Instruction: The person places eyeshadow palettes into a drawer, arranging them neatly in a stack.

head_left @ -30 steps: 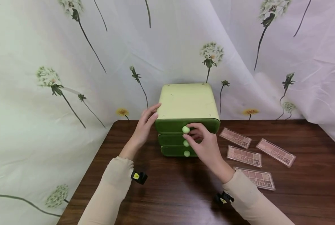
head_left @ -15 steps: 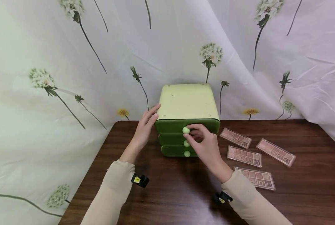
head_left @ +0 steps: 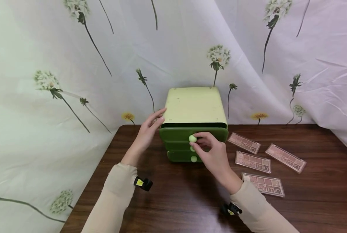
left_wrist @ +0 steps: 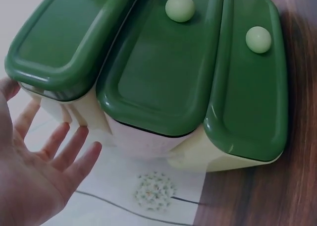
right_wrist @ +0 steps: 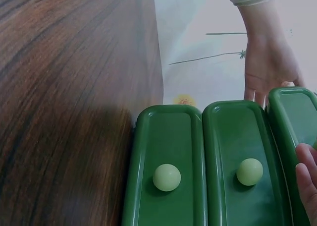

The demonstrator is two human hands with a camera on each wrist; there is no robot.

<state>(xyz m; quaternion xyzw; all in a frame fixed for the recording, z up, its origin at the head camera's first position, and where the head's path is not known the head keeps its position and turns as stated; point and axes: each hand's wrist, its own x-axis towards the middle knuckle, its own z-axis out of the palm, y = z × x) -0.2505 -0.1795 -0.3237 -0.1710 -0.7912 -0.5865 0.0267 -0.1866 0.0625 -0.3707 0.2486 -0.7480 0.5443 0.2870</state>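
Note:
A small drawer cabinet point(head_left: 195, 105) with a pale yellow-green shell and three dark green drawers stands near the back of the table. Its top drawer point(head_left: 173, 134) is pulled out a little, leaving a dark gap under the shell's edge. My right hand point(head_left: 215, 155) pinches the round light green knob point(head_left: 192, 138) of that drawer between thumb and fingers. At the cabinet's left side, my left hand point(head_left: 146, 132) rests with its fingers extended against the shell. The middle drawer point(left_wrist: 158, 72) and bottom drawer point(left_wrist: 250, 92) are closed, each with its own knob.
Several clear-lidded makeup palettes lie right of the cabinet, among them a near one point(head_left: 263, 184), a middle one point(head_left: 253, 162) and a far-right one point(head_left: 285, 158). A flower-printed cloth point(head_left: 176, 58) hangs behind the dark wooden table point(head_left: 167, 200).
The top drawer has slid slightly out toward me, with my right hand pinching its knob and moving along with it. My left hand stays at the cabinet's side.

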